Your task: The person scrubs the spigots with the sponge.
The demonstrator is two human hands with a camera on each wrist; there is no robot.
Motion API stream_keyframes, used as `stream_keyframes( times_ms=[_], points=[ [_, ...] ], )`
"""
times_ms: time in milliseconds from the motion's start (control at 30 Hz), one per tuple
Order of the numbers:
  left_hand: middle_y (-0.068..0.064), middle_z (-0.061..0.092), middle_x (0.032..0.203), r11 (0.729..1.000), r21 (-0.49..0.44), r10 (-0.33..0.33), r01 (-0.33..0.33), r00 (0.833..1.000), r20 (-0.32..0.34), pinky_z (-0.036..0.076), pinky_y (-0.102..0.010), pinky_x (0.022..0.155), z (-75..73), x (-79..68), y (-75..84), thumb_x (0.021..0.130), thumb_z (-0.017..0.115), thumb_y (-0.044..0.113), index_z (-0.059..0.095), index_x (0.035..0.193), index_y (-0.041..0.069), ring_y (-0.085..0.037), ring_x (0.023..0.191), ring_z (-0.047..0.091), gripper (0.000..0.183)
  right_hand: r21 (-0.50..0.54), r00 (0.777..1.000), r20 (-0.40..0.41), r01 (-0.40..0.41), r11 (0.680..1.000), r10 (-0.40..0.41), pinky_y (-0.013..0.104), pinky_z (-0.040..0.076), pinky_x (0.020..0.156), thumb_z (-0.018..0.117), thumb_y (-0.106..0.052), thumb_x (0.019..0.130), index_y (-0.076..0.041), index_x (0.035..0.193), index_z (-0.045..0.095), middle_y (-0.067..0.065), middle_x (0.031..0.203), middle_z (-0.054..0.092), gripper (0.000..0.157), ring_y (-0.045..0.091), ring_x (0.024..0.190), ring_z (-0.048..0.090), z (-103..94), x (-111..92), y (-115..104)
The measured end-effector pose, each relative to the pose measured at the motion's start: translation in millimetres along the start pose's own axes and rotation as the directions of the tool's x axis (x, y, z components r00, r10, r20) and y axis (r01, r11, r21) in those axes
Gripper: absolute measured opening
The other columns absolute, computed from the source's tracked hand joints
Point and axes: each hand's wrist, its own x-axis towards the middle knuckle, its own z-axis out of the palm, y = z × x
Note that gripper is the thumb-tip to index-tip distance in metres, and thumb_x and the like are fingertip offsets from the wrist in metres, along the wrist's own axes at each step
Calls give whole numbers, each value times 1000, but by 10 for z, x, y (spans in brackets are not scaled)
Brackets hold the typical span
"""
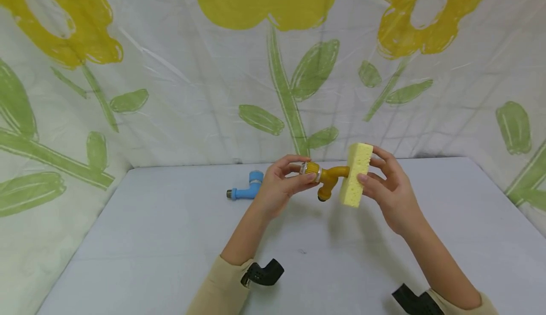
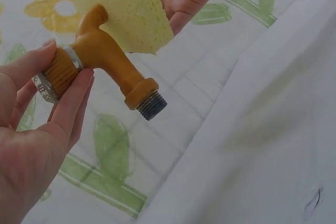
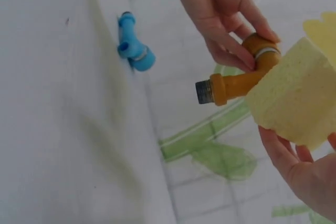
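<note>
Two-handed above the desk [image 1: 149, 239], held the orange tap [image 1: 329, 177] by its knob [image 1: 313, 168] in the closed left grip [image 1: 277, 189], pinched the yellow sponge [image 1: 356, 175] in the right grip [image 1: 395, 196] against the spout [image 1: 340, 171], seemingly for wiping, and next needed steady rubbing.

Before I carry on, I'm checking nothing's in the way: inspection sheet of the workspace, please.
Surface: white table, small dark mark showing.
Job's things: orange tap and yellow sponge, held above the table; the tap's spout seems to touch the sponge.
Clutter: blue tap on the table, near its far edge.
Grips: left grip pinches the orange tap's ribbed end; right grip holds the sponge.
Cables: nothing seen.
Surroundings: flower-patterned sheet behind.
</note>
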Motion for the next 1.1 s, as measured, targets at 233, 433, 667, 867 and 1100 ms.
stream_keyframes(
  times_ms=[233,433,667,867,1100],
  points=[
    [-9,62,105,1000,0,12,-12,999,-38,63,-39,94,19,-3,-11,97,61,-16,69,124,-2,-15,89,73,32,-8,1000,9,9,1000,-9,26,63,84,55,12,101,-20,152,49,10,134,50,61,16,106,68,-6,-8,32],
    [-10,61,104,1000,7,-2,2,1000,-23,63,-41,93,-3,-8,-3,96,62,-17,72,120,4,-17,90,73,33,27,998,-8,60,998,-60,27,64,83,52,14,100,-18,150,51,10,132,52,60,18,104,69,19,-18,7],
    [-9,62,105,999,-36,-10,10,1000,0,63,-40,95,10,-9,4,98,59,-16,74,116,13,-17,92,74,37,22,999,-11,42,999,-42,26,63,83,53,13,100,-19,149,51,10,132,52,59,18,104,69,10,-15,48],
    [-9,63,102,994,-102,28,-31,999,-27,63,-37,94,6,-13,2,100,61,-11,75,111,20,-17,92,74,35,-91,994,69,95,991,-89,22,62,82,59,18,96,-17,151,48,7,137,51,66,17,106,65,24,-8,104],
    [-8,64,99,990,-136,29,-36,998,-55,63,-36,94,-4,-14,14,101,61,-7,73,115,15,-18,94,75,29,-158,986,114,137,978,-119,24,64,81,63,20,92,-11,152,46,8,138,50,69,19,107,64,54,-17,115]
  ],
)
